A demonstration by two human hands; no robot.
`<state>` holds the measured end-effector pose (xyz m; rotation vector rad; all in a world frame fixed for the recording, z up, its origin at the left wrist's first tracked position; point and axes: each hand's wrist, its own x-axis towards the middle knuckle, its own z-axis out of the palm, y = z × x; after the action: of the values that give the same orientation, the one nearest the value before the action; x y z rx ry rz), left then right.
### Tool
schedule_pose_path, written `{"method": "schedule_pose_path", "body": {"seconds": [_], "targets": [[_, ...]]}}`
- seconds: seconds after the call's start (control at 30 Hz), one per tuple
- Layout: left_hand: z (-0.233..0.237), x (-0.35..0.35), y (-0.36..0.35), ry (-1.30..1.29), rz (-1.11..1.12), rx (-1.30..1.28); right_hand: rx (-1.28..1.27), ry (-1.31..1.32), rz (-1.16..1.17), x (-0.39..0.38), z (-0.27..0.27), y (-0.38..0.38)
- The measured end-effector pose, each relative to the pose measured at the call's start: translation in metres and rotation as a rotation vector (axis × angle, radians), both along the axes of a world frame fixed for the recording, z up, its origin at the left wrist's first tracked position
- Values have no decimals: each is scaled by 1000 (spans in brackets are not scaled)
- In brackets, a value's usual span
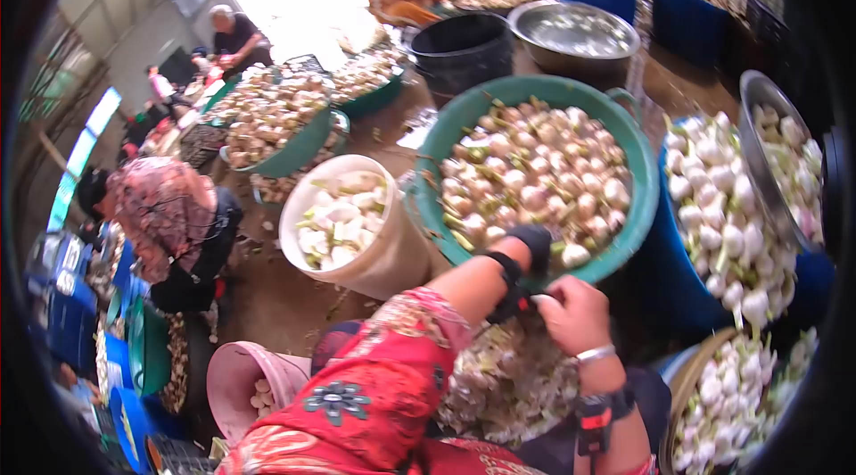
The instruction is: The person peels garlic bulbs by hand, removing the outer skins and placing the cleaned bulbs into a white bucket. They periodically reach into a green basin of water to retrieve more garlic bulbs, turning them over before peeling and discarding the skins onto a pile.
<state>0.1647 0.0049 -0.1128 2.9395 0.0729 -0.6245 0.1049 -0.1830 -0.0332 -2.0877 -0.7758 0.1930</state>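
Observation:
Just over the near rim of a green tub (651, 198) full of garlic bulbs (535, 176) is my left hand (533, 247), in a dark glove. Its fingers are largely hidden, so its grip cannot be made out. A pale garlic bulb (575, 254) lies right beside it in the tub. My right hand (578, 319) is closed in a pinch close to my left wrist; what sits between its fingers is too small to name. Beneath both hands, a heap of papery garlic peelings (513, 377) fills the space between my knees.
A white bucket (392, 247) of peeled garlic stands left of the tub, a pink bucket (236, 395) nearer me. Whole garlic piles up in a blue barrel (682, 270) at right. Behind are a black bucket (464, 65) and a metal basin (580, 51). Several people work farther off.

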Motion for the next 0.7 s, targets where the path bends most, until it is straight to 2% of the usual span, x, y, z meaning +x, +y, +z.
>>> {"method": "schedule_pose_path", "body": {"seconds": [0.1,0.2,0.23,0.3,0.37,0.4,0.43,0.5,0.57,0.6,0.63,0.7], "targets": [[1,-10,-1,55,-2,33,166,131,-138,12,8,-4],[24,-33,14,-198,34,-193,220,344,-158,17,23,-8],[33,-43,18,-243,154,-410,224,341,-149,16,20,-7],[74,-82,12,-176,522,-1204,251,226,-67,9,10,0],[104,-124,-2,-171,590,-1637,476,523,152,-5,18,9],[108,-139,-3,-196,537,-1578,547,578,206,-8,11,12],[104,-150,-7,-248,561,-1654,617,632,257,-11,1,17],[100,-163,-7,-348,602,-1608,654,609,267,-15,-10,27],[96,-167,-5,-365,630,-1424,654,667,253,-20,-1,27],[91,-167,-8,-519,618,-1612,673,687,249,-21,4,29],[82,-167,-3,-483,614,-1708,687,705,236,-21,4,31],[83,-164,2,-453,686,-1743,643,777,208,-18,0,31]]}}
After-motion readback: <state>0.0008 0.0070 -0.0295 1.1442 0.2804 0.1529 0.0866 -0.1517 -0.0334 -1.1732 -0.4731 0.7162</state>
